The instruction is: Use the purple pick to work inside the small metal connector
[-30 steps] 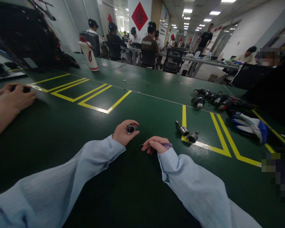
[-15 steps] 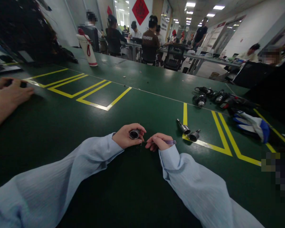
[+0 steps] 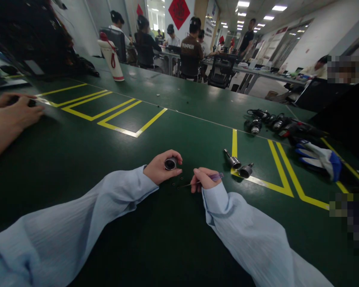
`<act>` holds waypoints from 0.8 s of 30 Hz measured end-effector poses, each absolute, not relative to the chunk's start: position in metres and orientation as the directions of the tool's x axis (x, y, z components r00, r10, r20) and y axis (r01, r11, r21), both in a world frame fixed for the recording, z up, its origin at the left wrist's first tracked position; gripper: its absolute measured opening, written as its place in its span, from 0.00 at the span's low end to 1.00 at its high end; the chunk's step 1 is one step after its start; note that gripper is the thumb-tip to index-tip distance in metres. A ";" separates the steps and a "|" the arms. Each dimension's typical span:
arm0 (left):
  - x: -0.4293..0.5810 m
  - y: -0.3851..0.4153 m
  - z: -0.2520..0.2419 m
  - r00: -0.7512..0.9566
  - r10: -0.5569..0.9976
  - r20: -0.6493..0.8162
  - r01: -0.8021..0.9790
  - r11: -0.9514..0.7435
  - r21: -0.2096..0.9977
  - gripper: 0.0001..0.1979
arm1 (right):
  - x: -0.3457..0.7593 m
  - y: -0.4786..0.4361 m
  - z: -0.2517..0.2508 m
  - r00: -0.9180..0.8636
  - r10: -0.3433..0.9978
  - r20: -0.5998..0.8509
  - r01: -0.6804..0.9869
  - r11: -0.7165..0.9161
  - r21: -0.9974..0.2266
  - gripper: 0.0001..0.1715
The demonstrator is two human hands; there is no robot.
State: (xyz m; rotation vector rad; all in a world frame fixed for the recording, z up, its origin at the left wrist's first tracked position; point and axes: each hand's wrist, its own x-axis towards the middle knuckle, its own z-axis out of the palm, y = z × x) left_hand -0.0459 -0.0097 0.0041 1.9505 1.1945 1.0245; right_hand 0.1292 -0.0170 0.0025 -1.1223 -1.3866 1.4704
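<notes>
The right hand [image 3: 204,180] has its fingers pinched on a slim purple-handled tool [image 3: 217,176], its thin shaft aimed at tiny rings [image 3: 182,178] lying just below the left fingertips on the green table [image 3: 164,239]. The left hand [image 3: 158,169] curls around a hollow metal part [image 3: 170,164], opening outward between thumb and forefinger. Two metal cups [image 3: 239,166] lie right of the right fingers, a blue-and-white glove [image 3: 320,160] farther out.
</notes>
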 end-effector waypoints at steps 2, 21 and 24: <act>-0.046 -0.010 0.005 0.259 0.904 0.340 0.487 -0.426 0.763 0.13 | 0.128 -0.017 0.001 -0.287 0.955 -0.071 0.024 -0.067 -0.997 0.20; -0.050 0.001 -0.004 0.076 0.994 0.080 -0.115 -0.071 0.991 0.20 | 0.133 -0.032 -0.006 -0.481 0.620 0.620 0.203 0.767 -0.609 0.20; -0.050 0.001 -0.005 0.090 0.994 0.060 -0.247 -0.036 0.968 0.20 | 0.132 -0.029 -0.007 -0.409 0.595 0.692 0.146 0.791 -0.594 0.15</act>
